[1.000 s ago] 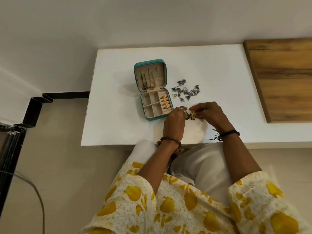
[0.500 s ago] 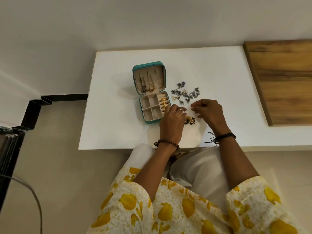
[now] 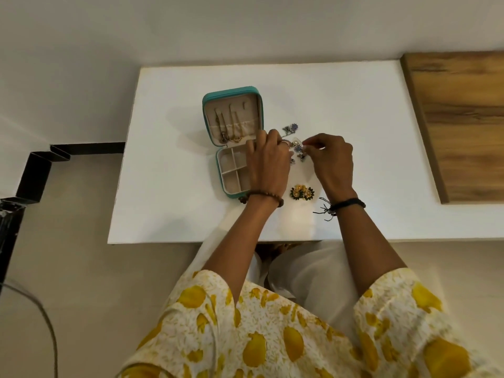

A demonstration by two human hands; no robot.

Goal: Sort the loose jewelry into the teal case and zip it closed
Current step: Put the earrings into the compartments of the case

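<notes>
The teal case [image 3: 231,140] lies open on the white worktop [image 3: 169,186], chains hanging in its lid. The left hand [image 3: 268,162] rests over its right edge, fingers loosely bent. The right hand [image 3: 331,159] pinches a piece from the loose jewelry [image 3: 296,147] beside it. Gold flower earrings [image 3: 302,192] lie nearer the person.

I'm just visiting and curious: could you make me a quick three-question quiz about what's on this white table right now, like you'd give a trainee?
1. True or false: the teal case is zipped closed.
2. Which hand pinches at the pile of small blue-silver pieces? A) left B) right
3. Fill in: the gold flower earrings lie on the white table, between the person's two ____.

Key: 1. False, it lies open, chains in the lid. 2. B; the left hand lies over the case's right edge. 3. Wrists.
</notes>
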